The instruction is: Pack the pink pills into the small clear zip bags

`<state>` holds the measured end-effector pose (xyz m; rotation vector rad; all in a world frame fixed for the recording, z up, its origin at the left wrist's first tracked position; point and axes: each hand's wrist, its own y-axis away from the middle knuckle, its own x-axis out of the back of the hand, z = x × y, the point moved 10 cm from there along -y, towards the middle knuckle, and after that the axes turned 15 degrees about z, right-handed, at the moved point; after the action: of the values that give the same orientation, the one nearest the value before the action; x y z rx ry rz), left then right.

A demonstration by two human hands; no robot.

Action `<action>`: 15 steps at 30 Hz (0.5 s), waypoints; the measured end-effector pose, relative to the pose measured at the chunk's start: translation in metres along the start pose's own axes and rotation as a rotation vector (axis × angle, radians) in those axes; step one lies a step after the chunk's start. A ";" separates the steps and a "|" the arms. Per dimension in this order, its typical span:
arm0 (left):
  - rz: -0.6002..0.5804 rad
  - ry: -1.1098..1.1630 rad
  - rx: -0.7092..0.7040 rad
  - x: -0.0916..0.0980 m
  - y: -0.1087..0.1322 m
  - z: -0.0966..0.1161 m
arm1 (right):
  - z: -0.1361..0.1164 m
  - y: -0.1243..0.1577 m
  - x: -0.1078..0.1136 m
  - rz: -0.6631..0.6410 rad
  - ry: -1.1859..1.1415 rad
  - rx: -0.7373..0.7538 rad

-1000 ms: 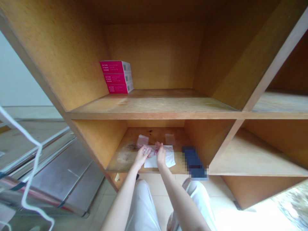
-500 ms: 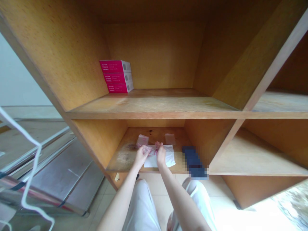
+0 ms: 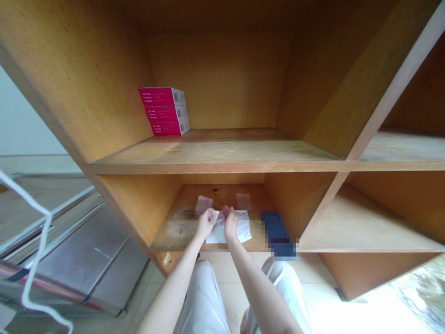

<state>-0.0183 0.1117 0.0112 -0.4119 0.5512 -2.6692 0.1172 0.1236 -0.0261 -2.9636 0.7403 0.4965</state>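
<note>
Both my hands reach into the lower left compartment of a wooden shelf unit [image 3: 215,166]. My left hand [image 3: 205,222] and my right hand [image 3: 231,225] are closed side by side, pinching a small clear plastic bag [image 3: 219,216] with pink print between them. Under them lies a white sheet of paper [image 3: 243,228]. Two more small clear bags lie behind on the shelf board, one at the left [image 3: 203,204] and one at the right [image 3: 244,201].
Three pink and white boxes [image 3: 164,111] are stacked at the back left of the upper compartment. A dark blue pixelated object [image 3: 278,234] lies at the right edge of the lower compartment. Metal panels [image 3: 76,250] lie on the floor at left; a white cable [image 3: 34,260] hangs there.
My hands stay at the same spot on the small bag, fingers working slightly closer together. The view has shifted a little to the right.
</note>
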 end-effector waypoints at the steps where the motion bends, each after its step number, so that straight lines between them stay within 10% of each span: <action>1: -0.016 -0.004 -0.019 -0.002 0.001 0.004 | -0.001 0.000 0.000 -0.001 -0.004 -0.003; 15: 0.052 0.087 0.045 0.007 0.001 0.019 | -0.005 0.001 0.001 -0.003 0.011 0.024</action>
<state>-0.0174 0.1014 0.0292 -0.2665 0.5193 -2.6537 0.1186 0.1214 -0.0211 -2.9476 0.7380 0.4678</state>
